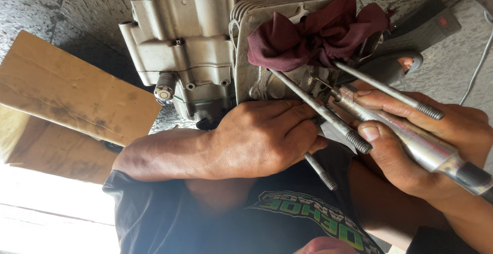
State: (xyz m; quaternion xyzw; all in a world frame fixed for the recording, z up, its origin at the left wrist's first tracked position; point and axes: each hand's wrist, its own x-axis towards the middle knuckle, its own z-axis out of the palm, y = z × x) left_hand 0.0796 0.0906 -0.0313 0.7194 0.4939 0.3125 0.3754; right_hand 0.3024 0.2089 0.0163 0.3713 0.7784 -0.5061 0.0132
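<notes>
Grey cast-metal engine block (190,43), one, sits on a speckled stone floor (72,2), its finned cylinder end facing the person. Maroon rag (313,33), one, is stuffed into the cylinder opening. Threaded studs, three visible, project from that end toward the camera: one long stud (318,108) between the hands, one upper stud (390,92) crossing the right fingers, one lower stud (321,171) emerging beneath the left hand. Left hand (262,136), clenched against the cylinder base by the long stud; what it grips is hidden. Right hand (426,141), wrapped around one polished metal tool handle (411,138). Cardboard sheet (72,87), one, lies just left of the block; open floor remains along the upper left and right edges.
</notes>
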